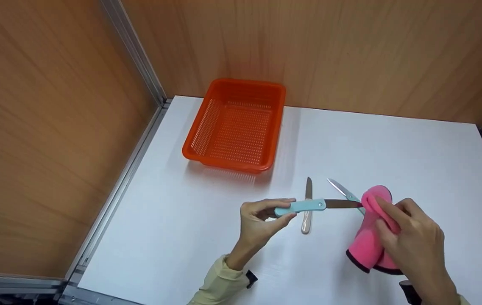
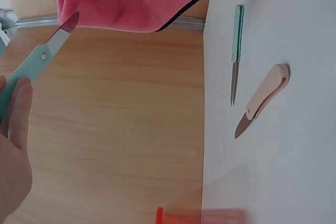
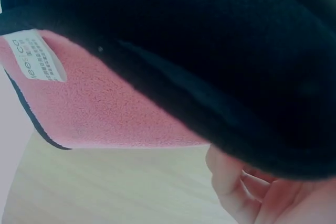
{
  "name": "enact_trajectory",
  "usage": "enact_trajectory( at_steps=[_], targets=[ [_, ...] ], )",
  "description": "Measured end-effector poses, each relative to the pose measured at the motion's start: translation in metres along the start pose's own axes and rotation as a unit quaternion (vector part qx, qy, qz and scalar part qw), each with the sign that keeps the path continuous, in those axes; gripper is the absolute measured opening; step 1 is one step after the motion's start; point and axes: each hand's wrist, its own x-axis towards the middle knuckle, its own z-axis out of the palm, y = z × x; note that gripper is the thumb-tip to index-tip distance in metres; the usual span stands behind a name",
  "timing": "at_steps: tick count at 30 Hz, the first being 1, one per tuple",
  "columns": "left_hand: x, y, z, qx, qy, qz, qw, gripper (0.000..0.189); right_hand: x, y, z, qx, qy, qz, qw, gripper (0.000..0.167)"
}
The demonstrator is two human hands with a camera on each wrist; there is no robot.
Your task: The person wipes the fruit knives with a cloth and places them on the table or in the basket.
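Observation:
My left hand point(image 1: 254, 224) pinches the light blue handle of a folding knife point(image 1: 304, 206) between thumb and fingers. The blade is unfolded and points right. A pink cloth point(image 1: 366, 243) with black edging hangs from my right hand point(image 1: 419, 237), which grips it near its top fold. In the head view the blade's tip reaches the cloth's edge; the left wrist view also shows the tip point(image 2: 71, 23) right at the pink fabric. Seen from the right wrist, the cloth point(image 3: 115, 103) covers most of the frame, with a white label point(image 3: 35, 56) near its border.
Beneath the held knife, a knife with a pale beige handle point(image 1: 306, 222) lies on the white table point(image 1: 427, 161). Another light blue-handled knife point(image 1: 346, 192) rests beside it, partly behind the cloth. An orange plastic basket point(image 1: 275, 135) stands at the back, near the wooden wall point(image 1: 351, 55).

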Motion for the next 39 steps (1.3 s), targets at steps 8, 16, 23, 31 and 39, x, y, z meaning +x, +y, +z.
enact_trajectory(
  at_steps=[8,16,23,31,39],
  targets=[
    [0.003,0.016,0.004,0.008,-0.011,-0.002,0.9999,0.020,0.002,-0.010,-0.007,0.021,0.038,-0.021,0.9988,0.035],
    [0.003,0.017,0.006,0.004,-0.018,-0.004,0.9998,0.021,0.001,-0.026,-0.005,0.060,0.053,-0.047,0.9957,0.039],
    [0.001,0.020,0.006,-0.006,-0.010,-0.026,0.9996,0.020,-0.004,-0.034,0.010,0.073,0.062,-0.124,0.9877,0.032],
    [-0.008,-0.001,0.004,-0.028,-0.010,-0.012,0.9995,0.021,-0.008,-0.043,0.013,0.039,0.020,-0.133,0.9902,0.056],
    [-0.009,-0.002,0.003,-0.044,-0.009,0.001,0.9990,0.018,-0.010,-0.045,0.012,0.021,0.026,-0.125,0.9915,0.057]
  ],
)
